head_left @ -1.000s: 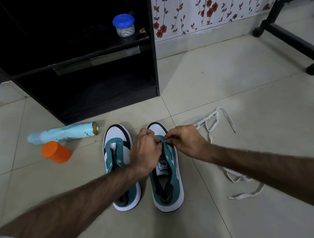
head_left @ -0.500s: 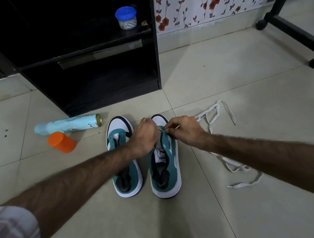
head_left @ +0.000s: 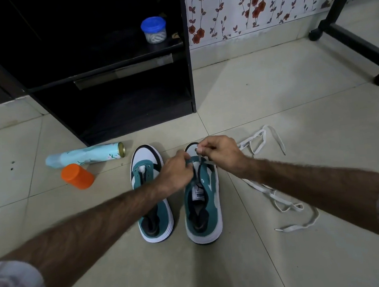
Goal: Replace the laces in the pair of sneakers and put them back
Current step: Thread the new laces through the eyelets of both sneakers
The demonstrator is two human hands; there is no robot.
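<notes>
Two teal and white sneakers stand side by side on the tiled floor, toes pointing away from me. The left sneaker (head_left: 150, 195) has no lace in its eyelets. Over the front of the right sneaker (head_left: 203, 208) both hands work a white lace (head_left: 258, 141). My right hand (head_left: 220, 154) pinches the lace end, lifted a little above the toe. My left hand (head_left: 175, 171) grips the sneaker's eyelet edge and covers the lower eyelets. The rest of the lace trails off to the right across the floor.
A pale blue spray can (head_left: 86, 155) lies on its side left of the sneakers, with an orange cap (head_left: 77, 177) beside it. Behind stands a black open cabinet (head_left: 190, 72) holding a blue-lidded jar (head_left: 154, 30). A black wheeled frame (head_left: 362, 48) stands at the far right.
My right hand has risen slightly, pulling the lace end up through an eyelet. The left hand has stayed on the right sneaker. The camera has tilted and moved a little.
</notes>
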